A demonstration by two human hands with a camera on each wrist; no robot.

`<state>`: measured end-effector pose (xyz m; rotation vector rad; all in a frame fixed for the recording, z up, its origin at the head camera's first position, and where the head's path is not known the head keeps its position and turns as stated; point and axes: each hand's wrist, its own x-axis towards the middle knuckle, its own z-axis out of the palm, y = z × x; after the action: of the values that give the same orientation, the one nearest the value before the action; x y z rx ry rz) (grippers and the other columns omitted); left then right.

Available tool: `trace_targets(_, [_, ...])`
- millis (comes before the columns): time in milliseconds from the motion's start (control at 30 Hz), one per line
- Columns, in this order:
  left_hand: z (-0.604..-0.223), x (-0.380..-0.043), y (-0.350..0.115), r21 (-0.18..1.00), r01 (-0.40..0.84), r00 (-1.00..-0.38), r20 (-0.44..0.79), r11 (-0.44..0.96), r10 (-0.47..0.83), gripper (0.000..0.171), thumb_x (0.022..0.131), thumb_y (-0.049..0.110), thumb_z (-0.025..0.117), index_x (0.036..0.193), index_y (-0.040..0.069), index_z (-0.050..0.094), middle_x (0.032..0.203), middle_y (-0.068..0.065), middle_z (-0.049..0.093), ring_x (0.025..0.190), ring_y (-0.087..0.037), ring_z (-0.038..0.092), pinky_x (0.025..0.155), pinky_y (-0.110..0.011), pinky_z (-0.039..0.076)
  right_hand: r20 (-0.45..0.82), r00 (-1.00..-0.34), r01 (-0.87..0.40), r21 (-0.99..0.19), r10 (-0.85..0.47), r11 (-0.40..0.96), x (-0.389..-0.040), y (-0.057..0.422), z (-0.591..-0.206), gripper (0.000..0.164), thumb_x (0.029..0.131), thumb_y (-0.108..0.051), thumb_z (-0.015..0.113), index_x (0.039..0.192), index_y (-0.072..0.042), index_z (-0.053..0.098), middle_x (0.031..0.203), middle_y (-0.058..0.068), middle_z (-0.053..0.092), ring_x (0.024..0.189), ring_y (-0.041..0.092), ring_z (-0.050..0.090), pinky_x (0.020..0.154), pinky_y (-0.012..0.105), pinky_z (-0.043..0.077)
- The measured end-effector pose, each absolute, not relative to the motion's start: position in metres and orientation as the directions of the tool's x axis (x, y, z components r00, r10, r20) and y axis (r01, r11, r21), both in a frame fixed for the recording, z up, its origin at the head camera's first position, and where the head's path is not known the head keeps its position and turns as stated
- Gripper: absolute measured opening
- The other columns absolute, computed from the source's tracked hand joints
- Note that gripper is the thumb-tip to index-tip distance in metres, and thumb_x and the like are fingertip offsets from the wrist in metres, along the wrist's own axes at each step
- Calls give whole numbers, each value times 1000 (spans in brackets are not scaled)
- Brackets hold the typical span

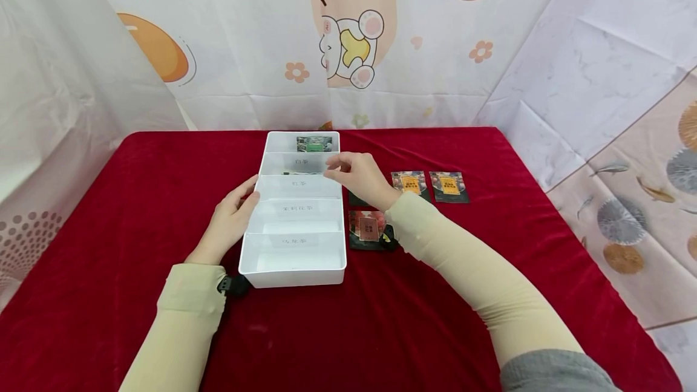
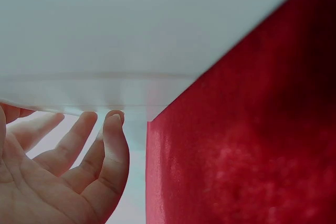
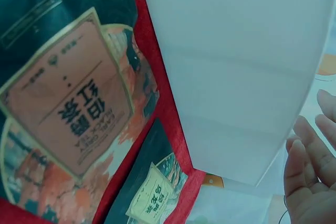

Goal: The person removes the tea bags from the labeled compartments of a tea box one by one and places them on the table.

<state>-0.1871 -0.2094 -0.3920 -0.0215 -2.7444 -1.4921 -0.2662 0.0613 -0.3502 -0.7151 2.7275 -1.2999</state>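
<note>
A white divided box point(image 1: 291, 279) with labelled compartments stands lengthwise on the red cloth. My left hand point(image 1: 225, 222) touches its left wall; in the left wrist view the fingertips point(image 2: 114, 121) meet the rim, thumb side hidden. My right hand point(image 1: 356, 175) hovers at the right rim by the second compartment from the back, its fingers point(image 3: 296, 163) loosely bent around nothing. Down in that compartment only the edge of a tea sachet point(image 1: 302, 173) shows. A green-labelled tea sachet point(image 1: 314, 144) lies in the rearmost compartment.
Right of the box lies an Earl Grey black tea sachet point(image 1: 366, 230), partly covered by the wrist strap. Behind it is an oolong tea sachet point(image 3: 152, 192), mostly hidden by my right hand in the head view. Two yellow-labelled sachets point(image 1: 408, 182) point(image 1: 449, 186) lie farther right.
</note>
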Motion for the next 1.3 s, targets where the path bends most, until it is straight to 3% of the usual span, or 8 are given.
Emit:
trace_targets(367, [-392,-187,-209,842,14,-1000,16,540,2,53,107,32,38,156,14,32,140,-23,52,103,-36,62,73,-24,52,61,-903,-333,-726,-426,602,-270,44,-352,30,93,-22,70,120,-9,71,117,6,71,81,20,58,69,25,50])
trace_targets(567, [-391,-186,-209,840,16,-1000,16,542,4,53,107,31,38,156,13,32,140,-23,52,103,-36,62,74,-24,52,79,-892,-376,-675,-445,634,-272,38,-356,22,96,-21,65,114,-11,74,116,4,72,91,19,53,81,30,46])
trace_targets(833, [-391,-186,-209,843,9,-1000,9,538,1,53,107,32,38,156,14,32,140,-23,52,103,-36,62,73,-23,53,99,-901,-376,-665,-423,645,-270,36,-356,22,101,-22,58,110,-11,73,110,5,71,98,20,54,87,34,48])
trace_targets(1033, [-391,-186,-209,844,6,-1000,6,537,2,53,107,32,38,156,15,32,139,-23,53,102,-35,63,73,-23,53,113,-928,-326,-707,-355,628,-268,36,-357,23,104,-24,52,115,-9,66,105,7,68,85,19,54,79,32,49])
trace_targets(1300, [-392,-187,-210,841,5,-1000,5,541,2,53,107,33,37,157,15,31,139,-23,52,102,-35,62,73,-24,53,185,-943,-316,-763,-277,564,-267,40,-355,24,105,-26,49,116,-7,61,93,12,69,66,17,45,65,28,40])
